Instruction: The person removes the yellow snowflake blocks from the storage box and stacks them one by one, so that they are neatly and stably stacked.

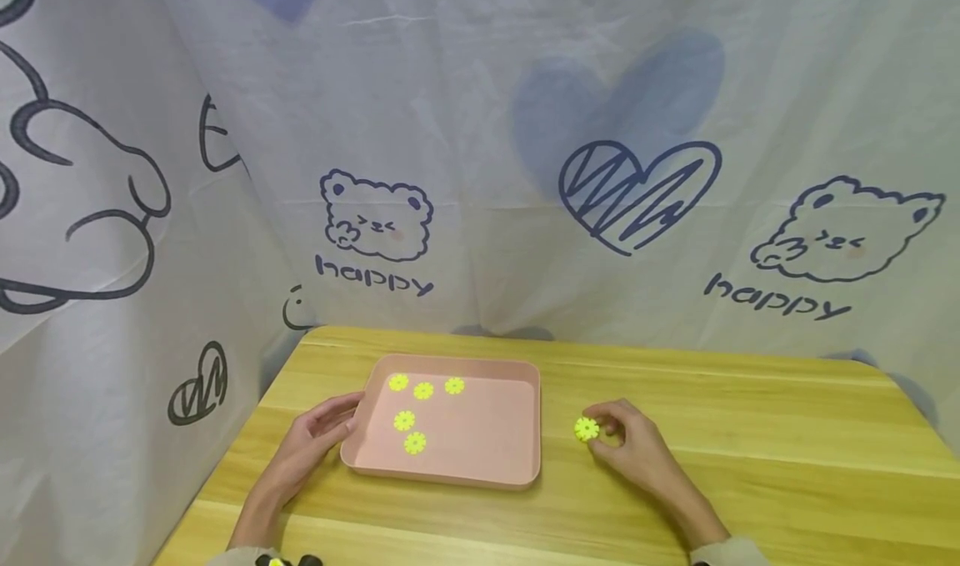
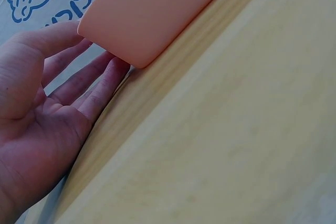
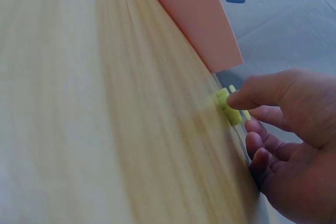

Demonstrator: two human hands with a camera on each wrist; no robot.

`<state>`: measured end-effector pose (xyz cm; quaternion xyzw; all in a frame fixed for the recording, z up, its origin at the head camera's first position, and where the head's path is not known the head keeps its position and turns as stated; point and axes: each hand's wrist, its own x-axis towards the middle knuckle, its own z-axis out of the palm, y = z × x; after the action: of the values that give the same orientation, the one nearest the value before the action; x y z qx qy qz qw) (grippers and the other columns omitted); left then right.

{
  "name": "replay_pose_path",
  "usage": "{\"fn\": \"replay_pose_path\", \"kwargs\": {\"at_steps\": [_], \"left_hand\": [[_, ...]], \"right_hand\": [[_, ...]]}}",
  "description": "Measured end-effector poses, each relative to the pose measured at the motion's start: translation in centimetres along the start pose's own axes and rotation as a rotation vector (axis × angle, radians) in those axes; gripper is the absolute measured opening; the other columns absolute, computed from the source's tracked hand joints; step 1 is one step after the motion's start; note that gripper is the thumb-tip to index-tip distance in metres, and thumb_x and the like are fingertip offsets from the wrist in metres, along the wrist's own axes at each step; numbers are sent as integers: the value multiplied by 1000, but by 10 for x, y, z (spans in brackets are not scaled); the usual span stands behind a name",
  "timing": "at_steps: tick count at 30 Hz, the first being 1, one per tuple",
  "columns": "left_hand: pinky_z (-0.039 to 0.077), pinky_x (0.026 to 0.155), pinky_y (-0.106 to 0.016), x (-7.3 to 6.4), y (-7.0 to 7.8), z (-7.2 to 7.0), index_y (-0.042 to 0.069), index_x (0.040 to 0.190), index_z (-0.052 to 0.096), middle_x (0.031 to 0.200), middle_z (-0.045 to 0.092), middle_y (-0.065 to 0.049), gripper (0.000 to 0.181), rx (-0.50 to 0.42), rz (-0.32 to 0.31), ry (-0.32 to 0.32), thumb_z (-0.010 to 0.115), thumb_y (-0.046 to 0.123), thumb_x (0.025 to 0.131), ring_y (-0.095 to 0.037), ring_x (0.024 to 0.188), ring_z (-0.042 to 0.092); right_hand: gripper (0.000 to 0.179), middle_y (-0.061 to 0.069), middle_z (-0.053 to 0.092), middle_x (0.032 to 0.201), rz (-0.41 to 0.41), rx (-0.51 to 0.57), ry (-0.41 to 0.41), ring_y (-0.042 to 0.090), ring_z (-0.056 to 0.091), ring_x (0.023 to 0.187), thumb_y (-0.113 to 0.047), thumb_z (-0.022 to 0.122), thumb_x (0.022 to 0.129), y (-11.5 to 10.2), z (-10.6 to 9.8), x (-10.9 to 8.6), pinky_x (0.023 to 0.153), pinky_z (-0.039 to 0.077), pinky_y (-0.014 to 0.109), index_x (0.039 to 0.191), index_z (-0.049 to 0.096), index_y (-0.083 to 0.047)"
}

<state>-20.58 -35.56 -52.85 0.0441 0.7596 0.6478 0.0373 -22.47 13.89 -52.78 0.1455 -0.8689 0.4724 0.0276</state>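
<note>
Pink tray point(image 1: 480, 433): our left hand point(image 1: 311, 435) touches end, fingers extended, likely steadying it. Our right hand point(image 1: 634, 443) pinches flower point(image 1: 583, 430) by edge, likely for control.

A wood-grained desk point(image 1: 787, 458) with rounded far corners stands against a pale, creased cloth point(image 1: 480, 91). Printed on the cloth, a bear point(image 1: 377, 216) sits above the word "happy" point(image 1: 375, 276), with a second such bear point(image 1: 847, 232) and word farther right. Between the bears, a scribbled heart point(image 1: 637, 195) overlaps a soft blue heart point(image 1: 555, 99). Toward the left are a small dark heart point(image 1: 198, 387) and a big, cut-off cartoon outline point(image 1: 82, 191).
</note>
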Motion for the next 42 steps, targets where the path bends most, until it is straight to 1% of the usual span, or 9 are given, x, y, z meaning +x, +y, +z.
{"fn": "replay_pose_path", "kwargs": {"at_steps": [5, 11, 17, 25, 31, 42], "left_hand": [[48, 103, -20, -1, 0, 1, -1, 148, 49, 154, 47, -21, 51, 2, 10, 3, 64, 18, 103, -9, 130, 56], [47, 104, -19, 0, 0, 1, -2, 149, 49, 154, 47, -22, 51, 2, 25, -5, 64, 18, 104, -14, 132, 55], [48, 104, -20, 0, 1, 1, -3, 149, 48, 154, 46, -23, 51, 3, 31, -7, 63, 17, 104, -10, 130, 56], [48, 104, -21, 0, -1, 0, -1, 148, 49, 153, 47, -21, 50, 0, 18, 1, 64, 17, 103, -6, 128, 57], [49, 104, -22, -1, -2, 0, 0, 148, 50, 154, 47, -20, 51, -20, 13, -4, 65, 17, 103, -5, 127, 57], [49, 103, -21, -1, -1, 0, 0, 148, 50, 154, 47, -20, 52, -14, 7, 1, 66, 19, 103, -5, 127, 57]], "right_hand": [[38, 5, 64, 104, 3, 2, -7, 19, 57, 92, 3, 80, 81, 1, 0, 0, 76, 53, 25, 117, 72, -4], [38, 4, 63, 102, -12, -18, 3, 19, 57, 90, 4, 79, 80, 3, 3, 0, 74, 53, 24, 117, 72, -6], [38, 4, 63, 103, -11, -21, 9, 18, 57, 90, 4, 79, 80, 3, 4, 1, 77, 54, 25, 116, 73, -7], [36, 5, 64, 105, -4, -19, 5, 18, 57, 91, 3, 79, 82, 2, 4, 0, 77, 54, 26, 116, 73, -6], [34, 4, 64, 105, 7, -31, 6, 17, 57, 90, 1, 80, 83, 3, 4, 0, 80, 55, 28, 116, 74, -7], [35, 4, 64, 106, 16, -22, 7, 17, 58, 92, 0, 82, 84, 3, 3, 0, 81, 55, 29, 117, 73, -6]]}}
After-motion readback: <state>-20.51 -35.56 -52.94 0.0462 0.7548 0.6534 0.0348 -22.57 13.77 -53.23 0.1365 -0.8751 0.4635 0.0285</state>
